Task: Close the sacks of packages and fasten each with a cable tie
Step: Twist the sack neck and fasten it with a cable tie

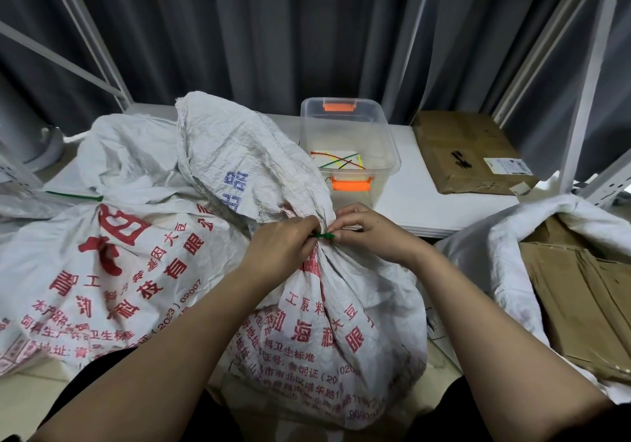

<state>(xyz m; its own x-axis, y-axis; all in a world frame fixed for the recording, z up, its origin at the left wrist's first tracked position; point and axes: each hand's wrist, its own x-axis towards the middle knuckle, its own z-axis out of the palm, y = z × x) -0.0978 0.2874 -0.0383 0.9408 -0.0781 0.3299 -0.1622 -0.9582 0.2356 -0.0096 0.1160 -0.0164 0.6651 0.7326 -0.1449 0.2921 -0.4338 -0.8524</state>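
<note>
Both grips pinch the green cable tie [323,235] — left hand [285,248], right hand [370,233] — at the soft sack [327,322]'s bunched neck; clear tub [348,144] at twelve o'clock.

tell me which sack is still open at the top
The sack on the right: its mouth gapes over flattened cardboard. The middle sack is bunched shut, and the left sack already carries a tie.

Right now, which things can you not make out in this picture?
Head view only:
- Whether the green cable tie is locked: left hand and right hand cover its ends.
- What the middle sack holds: woven cloth hides it.
- Count of ties in the clear bin: too small.
</note>
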